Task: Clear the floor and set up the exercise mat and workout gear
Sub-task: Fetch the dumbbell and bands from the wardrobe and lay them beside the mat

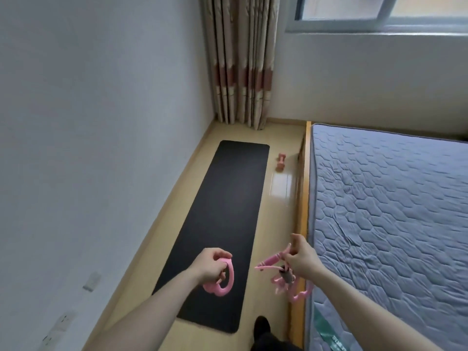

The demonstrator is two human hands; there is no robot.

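The left hand (211, 266) grips a pink handle (222, 279) over the mat's (222, 211) near end, the right hand (301, 259) pinches tangled pink bands (281, 277) that could snag.

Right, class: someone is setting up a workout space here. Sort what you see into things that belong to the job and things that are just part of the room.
Belongs to the job:
black exercise mat
pink dumbbell
pink handle in left hand
pink resistance band in right hand

Just there:
mattress
curtain
window
wall sockets
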